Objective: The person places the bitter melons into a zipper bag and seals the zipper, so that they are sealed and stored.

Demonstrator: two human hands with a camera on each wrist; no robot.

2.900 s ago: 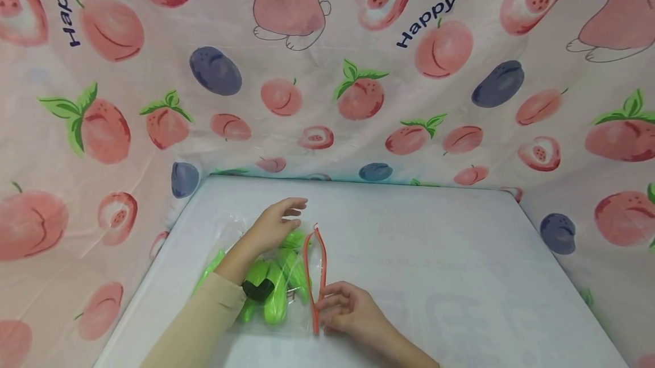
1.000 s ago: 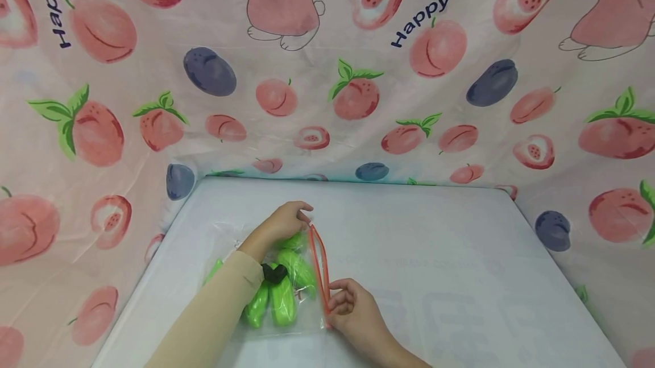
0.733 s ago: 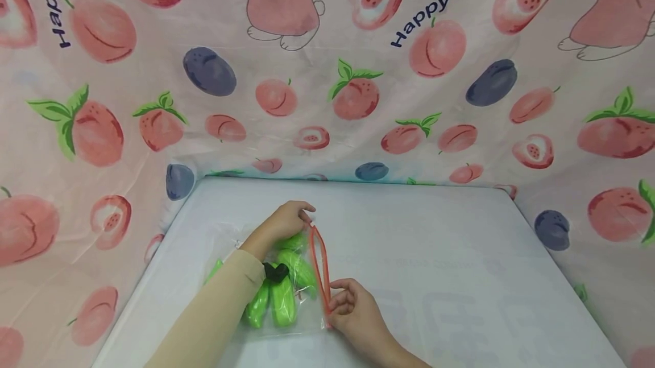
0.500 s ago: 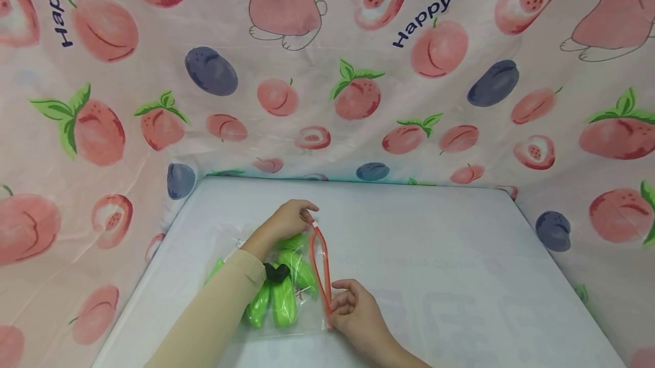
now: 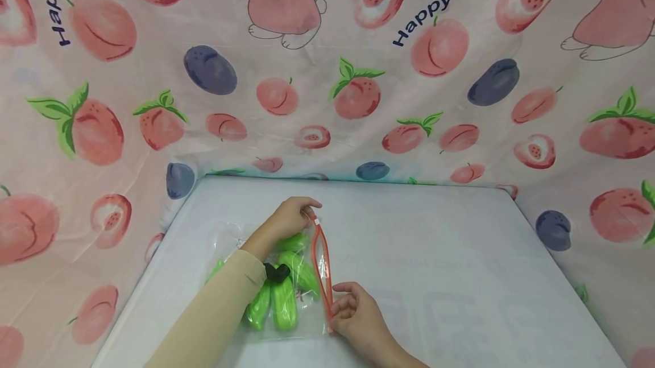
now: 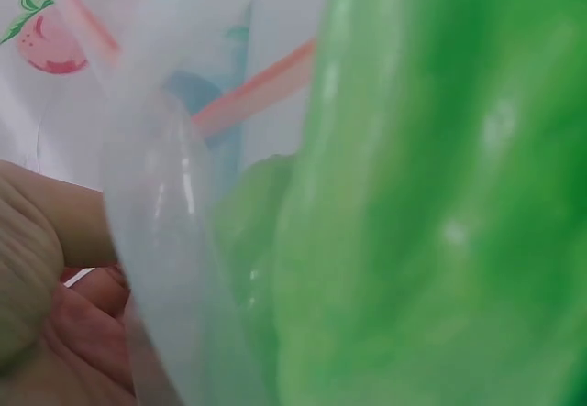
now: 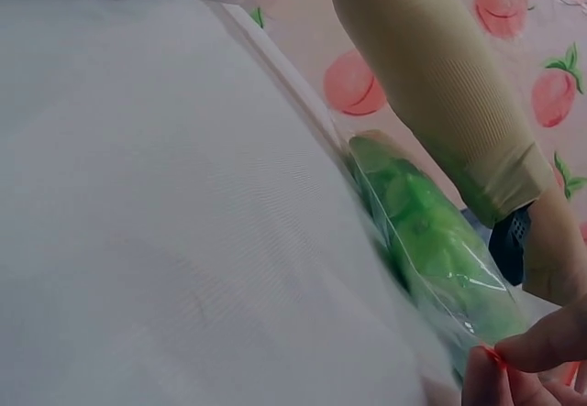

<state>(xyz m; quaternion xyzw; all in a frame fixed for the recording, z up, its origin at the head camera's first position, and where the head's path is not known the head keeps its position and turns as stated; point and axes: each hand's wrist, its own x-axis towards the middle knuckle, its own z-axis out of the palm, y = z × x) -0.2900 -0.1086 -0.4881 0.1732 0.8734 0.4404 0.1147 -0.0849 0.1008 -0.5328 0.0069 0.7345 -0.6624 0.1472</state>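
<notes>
A clear zip bag with a red zip edge lies on the table, holding several glossy green, elongated vegetable-like pieces. Reaching over the bag, my left hand pinches the far end of the zip, next to a small white slider. My right hand pinches the zip's near corner between thumb and fingers, as the right wrist view shows at the red tip. Between the hands the two red strips bow apart. Green pieces behind clear plastic fill much of the left wrist view.
The white table reaches right and back from the bag. Fruit-printed cloth stands round its back and sides. A black wrist strap sits at the left sleeve's cuff, over the bag.
At first my left hand hovered over the bag, apart from the zip; it now pinches the zip's far end. The bag's mouth has shifted right, and the white slider has come into view.
</notes>
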